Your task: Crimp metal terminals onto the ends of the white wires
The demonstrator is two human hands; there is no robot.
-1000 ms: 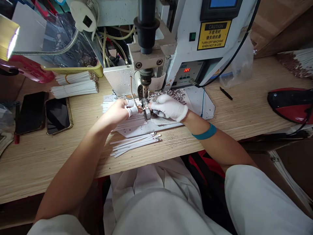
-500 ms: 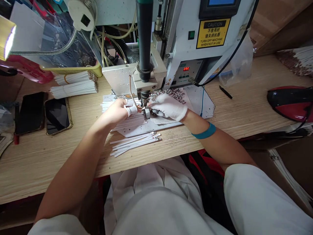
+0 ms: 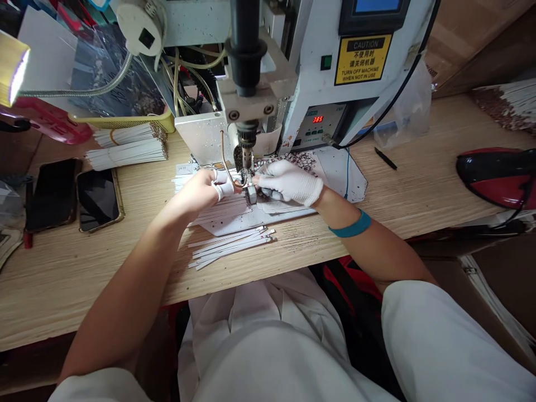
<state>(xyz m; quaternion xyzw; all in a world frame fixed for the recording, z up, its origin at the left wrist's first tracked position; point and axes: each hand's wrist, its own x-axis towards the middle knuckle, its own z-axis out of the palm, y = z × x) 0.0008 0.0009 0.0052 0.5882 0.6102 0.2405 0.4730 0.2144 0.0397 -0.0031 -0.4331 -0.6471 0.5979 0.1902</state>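
The left hand [image 3: 205,190] and gloved right hand [image 3: 291,183] pinch a thin white strip [image 3: 239,188] on the metal block [image 3: 252,194] beneath the machine head [image 3: 247,139]. The strip looks light and limp; grip close beside the block.

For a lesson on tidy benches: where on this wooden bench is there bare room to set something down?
Bare wood lies in front of the two dark phones, and between the pale metal plate and the red-and-black object, bar a small black pen. Crowded: under the grey machine head, where the left hand and gloved right hand meet among white strips.
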